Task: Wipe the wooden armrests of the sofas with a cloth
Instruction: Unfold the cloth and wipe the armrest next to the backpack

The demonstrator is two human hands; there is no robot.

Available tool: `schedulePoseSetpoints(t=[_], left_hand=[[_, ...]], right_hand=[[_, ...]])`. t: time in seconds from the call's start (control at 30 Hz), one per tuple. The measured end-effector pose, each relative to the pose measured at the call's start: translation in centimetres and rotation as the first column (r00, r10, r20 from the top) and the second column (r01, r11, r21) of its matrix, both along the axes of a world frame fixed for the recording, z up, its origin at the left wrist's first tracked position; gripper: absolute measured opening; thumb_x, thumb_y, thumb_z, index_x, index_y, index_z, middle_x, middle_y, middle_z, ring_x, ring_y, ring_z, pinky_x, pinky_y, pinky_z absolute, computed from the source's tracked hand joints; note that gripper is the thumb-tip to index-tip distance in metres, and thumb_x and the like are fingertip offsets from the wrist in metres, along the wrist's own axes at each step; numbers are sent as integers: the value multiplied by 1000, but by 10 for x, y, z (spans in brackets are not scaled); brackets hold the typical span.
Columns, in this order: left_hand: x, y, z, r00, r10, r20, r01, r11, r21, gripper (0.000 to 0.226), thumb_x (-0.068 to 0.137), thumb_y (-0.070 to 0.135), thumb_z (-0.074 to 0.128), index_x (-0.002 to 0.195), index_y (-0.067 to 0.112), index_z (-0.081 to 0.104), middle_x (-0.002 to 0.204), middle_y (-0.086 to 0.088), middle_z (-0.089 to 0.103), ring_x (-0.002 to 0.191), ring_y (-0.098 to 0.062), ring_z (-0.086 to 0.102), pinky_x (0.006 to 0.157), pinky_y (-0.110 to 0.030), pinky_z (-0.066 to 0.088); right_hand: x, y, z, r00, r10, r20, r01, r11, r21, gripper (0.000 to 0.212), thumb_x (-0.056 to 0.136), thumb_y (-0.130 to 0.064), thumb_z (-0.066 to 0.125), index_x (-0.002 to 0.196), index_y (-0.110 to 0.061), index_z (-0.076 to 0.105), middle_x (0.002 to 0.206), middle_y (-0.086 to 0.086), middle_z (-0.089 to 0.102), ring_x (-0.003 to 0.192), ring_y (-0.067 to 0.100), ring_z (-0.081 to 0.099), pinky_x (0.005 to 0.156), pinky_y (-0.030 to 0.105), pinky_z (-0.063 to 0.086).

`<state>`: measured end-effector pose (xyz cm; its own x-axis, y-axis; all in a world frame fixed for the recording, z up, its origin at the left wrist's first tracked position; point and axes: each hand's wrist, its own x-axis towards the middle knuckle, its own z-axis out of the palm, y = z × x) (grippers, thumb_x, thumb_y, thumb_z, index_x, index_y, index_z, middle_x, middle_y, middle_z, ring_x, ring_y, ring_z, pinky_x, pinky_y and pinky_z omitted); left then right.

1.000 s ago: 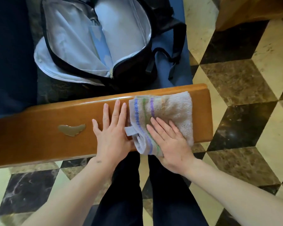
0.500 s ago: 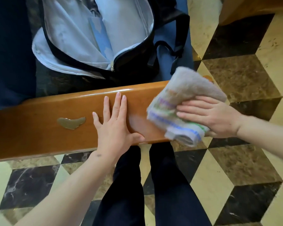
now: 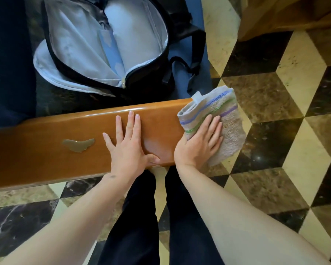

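Observation:
A glossy wooden armrest (image 3: pixel 46 142) runs across the view from the left edge to the middle right. My left hand (image 3: pixel 128 146) lies flat on it with fingers spread and holds nothing. A folded beige cloth (image 3: pixel 227 119) with blue, green and purple stripes covers the armrest's right end. My right hand (image 3: pixel 201 144) presses flat on the cloth there, palm down, and the end of the armrest is hidden under it. A brass-coloured inlay (image 3: pixel 77 144) sits in the wood left of my left hand.
An open black backpack (image 3: pixel 107 48) with pale lining lies on the blue sofa seat (image 3: pixel 187 81) behind the armrest. The floor (image 3: pixel 275 131) is patterned marble tile. My dark trouser legs (image 3: pixel 161 217) stand below the armrest. A wooden piece of furniture (image 3: pixel 287 14) stands at top right.
My right hand carried the cloth off the armrest's top to the right, lifted it, then pressed it flat over the right end. My left hand stayed flat on the wood.

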<state>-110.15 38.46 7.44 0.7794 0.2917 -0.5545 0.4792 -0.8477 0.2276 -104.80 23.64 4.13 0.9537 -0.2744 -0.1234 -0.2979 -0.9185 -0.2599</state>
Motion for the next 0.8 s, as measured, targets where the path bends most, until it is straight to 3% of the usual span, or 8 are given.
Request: schedulePoseSetpoints(t=[0.13,0.27,0.43,0.53,0.6,0.7,0.77,0.8], left_hand=[[0,1,1,1000,-14,-10,14,1000,-3,141,62,74,75,159,25,-15,168,8,-22,152,-24,-28,116,-70,-8],[1,1,1,1000,-24,-12,24,1000,-4,140,64,73,75,159,25,-16,168,8,-23,151,-24,-29,116,-71,-7],[0,1,-1,999,-49,-21,49,999,-3,134,70,74,70,158,23,-17,167,5,-25,151,-27,-29,116,-72,-5],[1,4,-3,998,-59,-23,58,998,-8,138,67,76,71,157,23,-19,167,5,-25,151,-27,-28,116,-73,-3],[0,4,-3,999,-51,-19,51,999,0,137,66,80,67,157,25,-19,167,6,-25,152,-26,-28,117,-72,-4],[-1,4,-5,999,-47,-22,47,999,2,144,60,78,73,157,26,-19,167,8,-25,152,-26,-28,116,-72,-4],[-1,4,-7,998,-53,-22,53,999,3,145,59,76,75,157,25,-20,166,7,-27,151,-27,-29,115,-73,-5],[0,3,-6,998,-55,-27,55,998,0,145,60,75,75,157,25,-20,166,6,-27,151,-27,-29,115,-73,-5]], right_hand=[[-16,-27,-8,920,389,-44,-391,919,-53,79,89,-35,49,160,-16,20,169,6,20,156,24,13,126,44,2],[-20,-52,-9,696,716,-47,-718,693,-72,82,85,-38,48,160,-17,22,169,5,22,156,23,16,126,43,3],[0,-96,-8,156,988,17,-987,156,-21,77,89,-33,58,159,-19,29,168,1,24,156,21,19,127,44,10],[41,-124,-8,-249,967,-45,-968,-249,2,69,99,-41,47,161,-23,23,169,-2,20,157,18,14,127,42,9],[72,-139,-8,-401,911,-95,-915,-403,-2,69,101,-44,45,162,-27,18,169,-6,16,157,14,8,128,40,4],[103,-160,-5,-406,902,-150,-913,-408,18,70,98,-34,41,162,-29,14,169,-10,12,157,11,3,128,38,-1],[96,-170,1,-245,957,-154,-969,-245,21,73,91,-30,42,161,-28,21,168,-8,19,155,13,12,128,39,2],[79,-172,4,-76,987,-143,-997,-73,22,78,85,-27,46,160,-27,25,166,-6,24,153,15,19,127,40,5]])
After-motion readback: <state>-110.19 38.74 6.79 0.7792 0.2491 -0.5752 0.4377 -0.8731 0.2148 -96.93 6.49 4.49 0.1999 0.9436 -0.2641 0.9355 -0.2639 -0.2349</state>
